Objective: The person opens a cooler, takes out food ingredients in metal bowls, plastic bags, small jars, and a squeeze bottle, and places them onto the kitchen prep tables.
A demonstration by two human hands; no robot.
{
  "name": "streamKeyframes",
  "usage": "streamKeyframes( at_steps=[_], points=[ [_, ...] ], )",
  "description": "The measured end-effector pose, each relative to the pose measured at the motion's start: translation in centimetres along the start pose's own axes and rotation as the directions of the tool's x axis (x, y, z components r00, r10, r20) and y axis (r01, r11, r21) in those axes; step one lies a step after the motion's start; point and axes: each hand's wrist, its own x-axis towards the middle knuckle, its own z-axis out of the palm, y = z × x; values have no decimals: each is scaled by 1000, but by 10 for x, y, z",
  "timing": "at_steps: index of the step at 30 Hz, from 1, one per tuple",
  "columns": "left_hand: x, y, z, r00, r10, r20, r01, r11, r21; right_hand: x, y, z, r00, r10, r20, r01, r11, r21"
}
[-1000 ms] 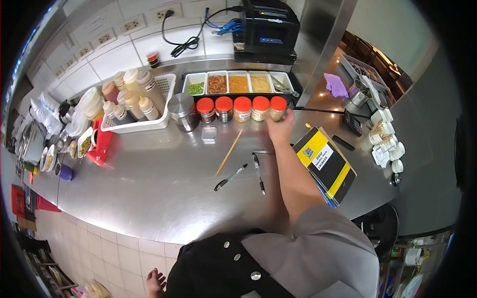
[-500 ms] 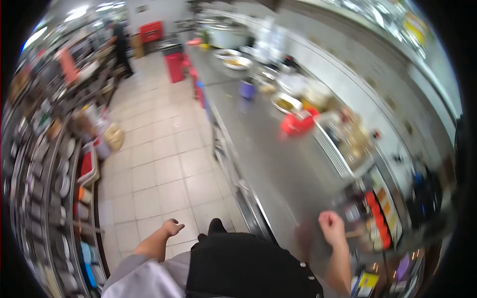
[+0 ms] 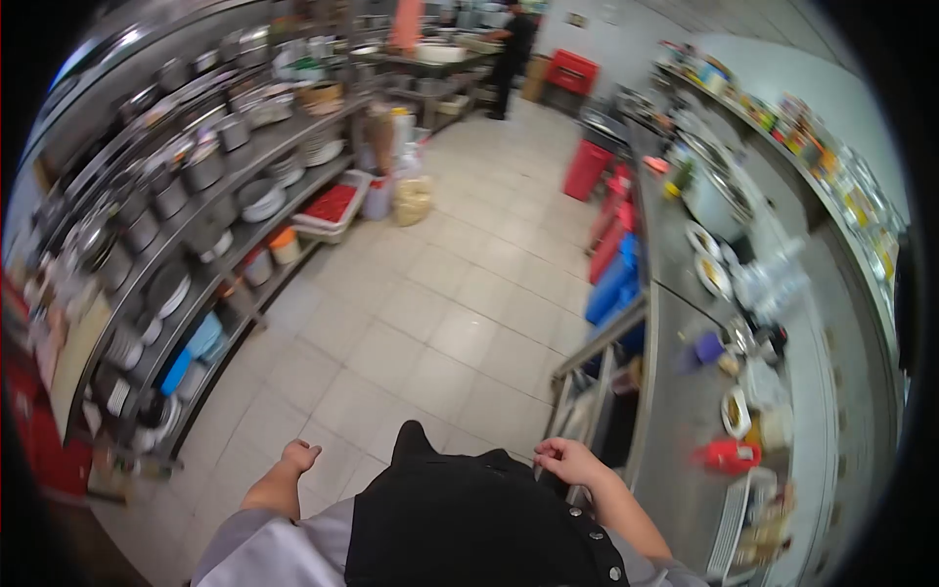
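Observation:
My left hand (image 3: 301, 454) hangs low over the tiled floor, left of my black apron (image 3: 450, 533). Its fingers are loosely bent with the thumb apart, and it touches nothing. On the other side, my right hand (image 3: 570, 460) is beside the apron, near the edge of the steel counter (image 3: 675, 391). Its fingers are slightly curled and apart, and I see no object in them. On that counter lie a red object (image 3: 732, 457) of unclear kind, a purple cup (image 3: 706, 347) and a white dish of food (image 3: 735, 412).
Steel shelves (image 3: 240, 161) with pots and bowls line the left side. A white tub of red contents (image 3: 333, 204) and a bag (image 3: 413, 200) stand beyond them. Red bins (image 3: 589, 168) flank the aisle. Another person (image 3: 511, 59) in dark clothes stands at the far end.
My view has swung left, bringing the shelves in and shifting the counter to the right. My right hand has moved from over the counter to beside my apron, its fingers less tightly closed.

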Motion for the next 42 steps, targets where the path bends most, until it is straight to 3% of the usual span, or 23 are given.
streamKeyframes(
  at_steps=[1,4,6,13,16,18,19,23,24,25,26,29,32,33,34,35,37,38,39,40,41,42],
  points=[
    [-9,-24,-5,998,-51,-40,49,997,-53,33,8,4,999,12,37,-11,999,-43],
    [-48,-85,-15,974,-204,-95,175,953,-248,111,21,17,988,88,123,-22,888,-459],
    [-100,-86,-33,943,-330,-47,285,873,-397,163,65,22,958,217,189,-80,832,-549],
    [-155,-113,-35,851,-522,-46,349,630,-694,267,31,34,824,454,338,-165,764,-624],
    [-142,-139,-7,822,-561,-94,326,600,-731,343,4,50,801,485,351,-176,751,-637],
    [-151,-143,5,788,-595,-161,381,676,-632,412,-20,61,796,493,352,-175,743,-646],
    [-155,-142,6,767,-610,-198,412,705,-577,448,-37,66,797,493,349,-167,735,-657],
    [-184,-149,7,714,-697,65,577,532,-620,587,-159,118,825,463,324,-148,731,-667],
    [-189,-154,3,683,-730,-10,565,537,-626,617,-195,141,852,396,342,-60,723,-688],
    [-199,-160,2,647,-758,-79,556,540,-632,635,-243,170,876,266,403,140,659,-739],
    [-205,-159,2,606,-782,-143,545,539,-642,646,-286,202,905,191,381,131,726,-675],
    [-216,-145,-15,439,-898,28,425,179,-887,627,-422,300,863,7,504,295,804,-517],
    [-212,-148,4,410,-912,-13,485,230,-844,598,-501,410,768,-95,633,424,816,-392],
    [-206,-161,28,452,-892,-23,506,277,-817,581,-519,446,729,-114,675,468,803,-369],
    [-204,-159,33,442,-891,105,510,153,-847,557,-534,480,676,-105,729,522,767,-373],
    [-202,-165,41,488,-860,147,553,175,-815,534,-545,512,622,-92,778,572,732,-370],
    [-186,-198,90,592,-780,202,648,312,-695,517,-542,578,353,-161,922,833,502,-231],
    [-173,-223,126,650,-729,215,678,428,-598,492,-542,607,311,-162,936,915,316,-250],
    [-164,-245,151,703,-675,226,679,540,-498,442,-561,620,204,-85,975,972,134,-192],
    [-167,-264,141,675,-702,228,671,454,-586,409,-566,639,194,-29,981,979,69,-192],
    [-185,-274,128,649,-721,245,652,361,-667,389,-568,655,49,-13,999,999,23,-49],
    [-199,-291,108,625,-719,305,661,279,-696,356,-582,672,67,125,990,997,30,-71]
  ],
)
